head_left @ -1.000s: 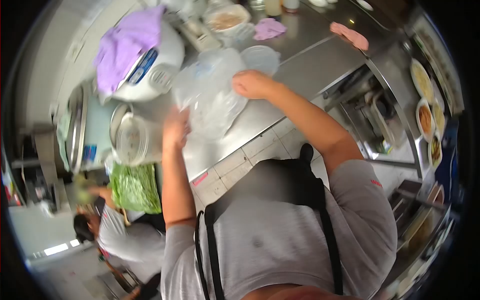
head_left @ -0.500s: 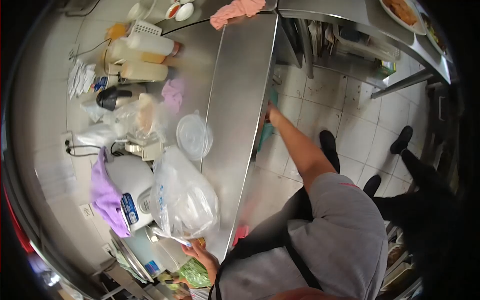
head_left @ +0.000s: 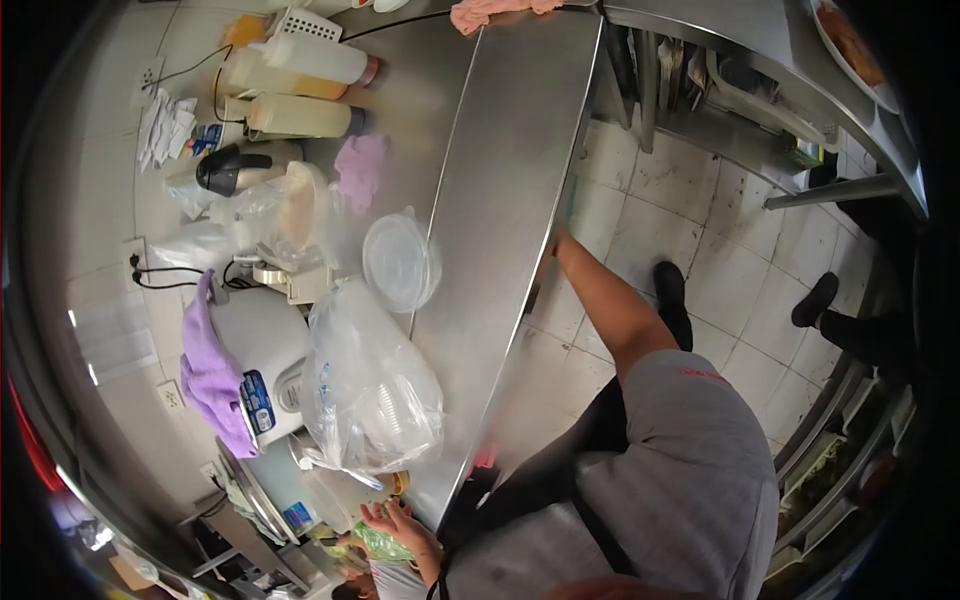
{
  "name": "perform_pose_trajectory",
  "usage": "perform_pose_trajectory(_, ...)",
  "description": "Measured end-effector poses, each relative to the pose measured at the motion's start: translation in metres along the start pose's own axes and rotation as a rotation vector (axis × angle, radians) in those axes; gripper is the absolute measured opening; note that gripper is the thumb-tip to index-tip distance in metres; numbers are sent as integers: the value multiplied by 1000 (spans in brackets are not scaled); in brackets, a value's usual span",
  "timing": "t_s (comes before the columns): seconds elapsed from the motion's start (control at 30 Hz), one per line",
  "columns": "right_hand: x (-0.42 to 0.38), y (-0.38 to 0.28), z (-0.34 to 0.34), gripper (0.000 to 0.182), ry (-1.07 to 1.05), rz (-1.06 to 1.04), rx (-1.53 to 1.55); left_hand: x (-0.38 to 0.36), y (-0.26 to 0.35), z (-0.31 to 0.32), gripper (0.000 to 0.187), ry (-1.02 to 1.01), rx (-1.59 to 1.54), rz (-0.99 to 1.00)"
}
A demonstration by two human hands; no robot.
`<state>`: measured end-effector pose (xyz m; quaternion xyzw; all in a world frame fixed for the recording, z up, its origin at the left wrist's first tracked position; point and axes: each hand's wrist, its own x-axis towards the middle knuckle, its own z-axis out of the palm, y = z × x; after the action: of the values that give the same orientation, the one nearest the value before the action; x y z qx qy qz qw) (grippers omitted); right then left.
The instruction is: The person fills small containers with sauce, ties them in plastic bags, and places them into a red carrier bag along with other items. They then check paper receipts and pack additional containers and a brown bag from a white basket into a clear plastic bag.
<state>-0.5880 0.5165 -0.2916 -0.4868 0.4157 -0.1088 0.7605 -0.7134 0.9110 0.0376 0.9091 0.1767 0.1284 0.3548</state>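
Note:
My left hand point(head_left: 397, 527) is low in the view, open with fingers spread and palm showing, holding nothing. It is just beside the knotted end of a clear plastic bag point(head_left: 375, 400) with clear containers in it, on the steel counter point(head_left: 500, 170). My right arm reaches to the counter's front edge, where my right hand point(head_left: 562, 243) is mostly hidden beneath the edge; its fingers and anything in them cannot be seen. Round clear lids point(head_left: 401, 260) lie beside the bag.
A scale with a purple cloth point(head_left: 212, 370), a black-topped jug point(head_left: 232, 170), squeeze bottles point(head_left: 305, 115) and a pink cloth point(head_left: 362, 170) stand or lie along the wall side. Other people's parts show: a shoe point(head_left: 815, 300) at right, a person point(head_left: 385, 580) at the bottom.
My left hand has come away from the bag's end and opened. My right hand is further hidden under the edge, and less of a teal item shows there. The camera view has shifted slightly.

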Motion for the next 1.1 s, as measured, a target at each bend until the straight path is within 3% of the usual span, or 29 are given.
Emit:
perform_pose_trajectory(0.07, -11, -8, -28, 46, 55, -24, -116, 3, -2, -4, 59, 33, -25, 16)
perform_pose_trajectory(0.2, -67, -17, -91, 45, 120, 78, 210, 17, -8, -9, 60, 18, -107, 88)
perform_pose_trajectory(0.27, -105, -29, -128, 46, 135, 177, 109, 20, 1, -4, 60, 18, -133, 130)
perform_pose_trajectory(0.47, -170, 30, -210, 45, 300, 188, 272, 49, 11, 16, 58, -106, -279, 265)
perform_pose_trajectory(0.7, -218, 51, -255, 39, 380, 86, 277, 63, 33, 47, 54, -262, -413, 389)
perform_pose_trajectory(0.73, -238, 31, -252, 31, 404, 111, 300, 61, 37, 49, 53, -290, -420, 394)
perform_pose_trajectory(0.83, -280, 20, -269, 29, 466, 16, 360, 64, 36, 50, 52, -338, -459, 460)
perform_pose_trajectory(0.97, -351, -25, -291, 25, 543, 71, 284, 67, 44, 56, 51, -364, -562, 443)
perform_pose_trajectory(1.1, -418, -96, -291, 35, 613, -63, 270, 75, 46, 64, 52, -405, -627, 477)
